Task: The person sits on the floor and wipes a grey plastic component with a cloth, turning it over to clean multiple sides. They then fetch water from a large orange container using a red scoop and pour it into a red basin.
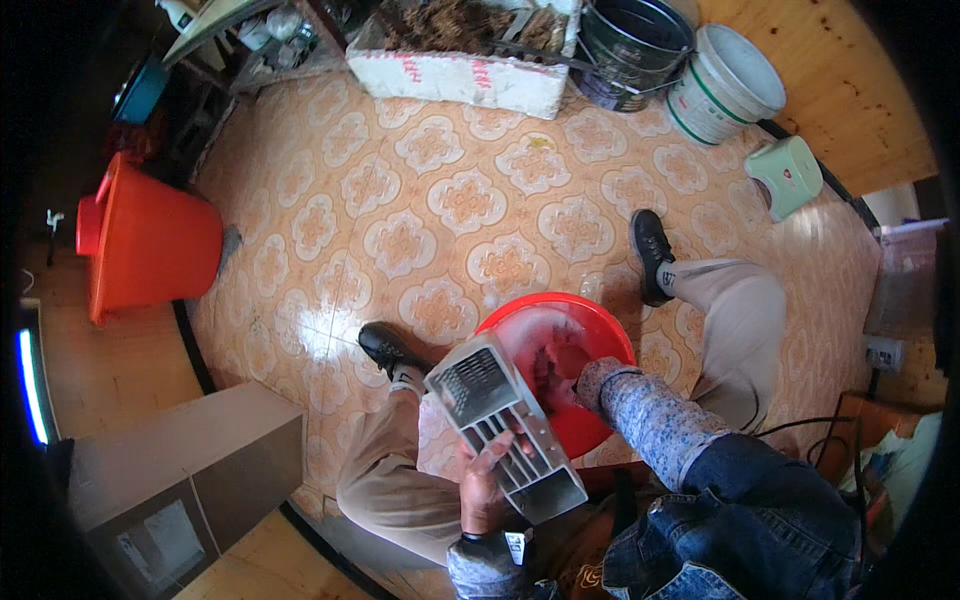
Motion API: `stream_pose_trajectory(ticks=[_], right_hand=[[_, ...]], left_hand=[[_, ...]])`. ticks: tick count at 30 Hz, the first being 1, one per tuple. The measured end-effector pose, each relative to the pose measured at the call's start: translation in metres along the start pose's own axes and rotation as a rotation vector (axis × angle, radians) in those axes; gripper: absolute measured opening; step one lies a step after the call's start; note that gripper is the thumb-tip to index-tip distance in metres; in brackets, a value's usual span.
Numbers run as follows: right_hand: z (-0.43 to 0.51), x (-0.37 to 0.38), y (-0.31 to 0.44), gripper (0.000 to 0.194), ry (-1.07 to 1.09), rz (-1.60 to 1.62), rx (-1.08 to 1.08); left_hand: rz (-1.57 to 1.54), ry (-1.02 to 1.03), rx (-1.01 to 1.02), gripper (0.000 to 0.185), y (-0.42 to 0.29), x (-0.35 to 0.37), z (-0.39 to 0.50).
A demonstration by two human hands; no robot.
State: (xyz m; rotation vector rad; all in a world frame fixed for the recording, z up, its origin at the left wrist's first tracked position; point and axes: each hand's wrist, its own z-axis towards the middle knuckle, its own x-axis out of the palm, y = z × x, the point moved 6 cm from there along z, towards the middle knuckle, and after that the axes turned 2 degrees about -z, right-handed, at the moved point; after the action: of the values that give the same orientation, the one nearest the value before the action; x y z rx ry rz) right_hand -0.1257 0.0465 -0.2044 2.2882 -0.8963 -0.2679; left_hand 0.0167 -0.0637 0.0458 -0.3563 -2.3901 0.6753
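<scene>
My left hand (481,484) grips a grey plastic utensil rack (544,442), its fingers among the slats in the middle. One end of the rack has a perforated panel. The rack is tilted and overlaps the left side of a red plastic basin (619,330) between my legs. White suds and cloudy water (536,330) fill part of the basin. My right hand (566,364) reaches down into it below a patterned sleeve. Foam and blur hide its fingers, so I cannot tell whether it holds anything.
An orange-red tub (157,247) is at left, near a low cabinet (187,465). Along the far side are a foam box (457,79) of brown material, a dark bucket (630,45) and a white bucket (724,86). A pale green stool (787,176) is at right on the patterned floor (405,240).
</scene>
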Motion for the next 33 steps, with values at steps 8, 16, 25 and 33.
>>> stream_pose_trajectory(ticks=[8, 16, 25, 33], right_hand=[[-0.039, -0.009, 0.002, 0.035, 0.337, -0.260, 0.027], [-0.155, -0.043, 0.099, 0.035, 0.059, -0.465, -0.328], [-0.260, -0.030, 0.168, 0.029, -0.186, -0.387, -0.856], [-0.208, 0.026, 0.185, 0.020, -0.158, -1.557, -0.692]], left_hand=[[0.156, 0.140, -0.079, 0.025, 0.023, 0.017, 0.017], [0.335, 0.130, 0.025, 0.016, 0.044, 0.009, 0.025], [0.371, 0.178, 0.126, 0.035, 0.060, 0.001, 0.039], [0.796, 0.012, 0.273, 0.048, 0.070, -0.004, 0.048]])
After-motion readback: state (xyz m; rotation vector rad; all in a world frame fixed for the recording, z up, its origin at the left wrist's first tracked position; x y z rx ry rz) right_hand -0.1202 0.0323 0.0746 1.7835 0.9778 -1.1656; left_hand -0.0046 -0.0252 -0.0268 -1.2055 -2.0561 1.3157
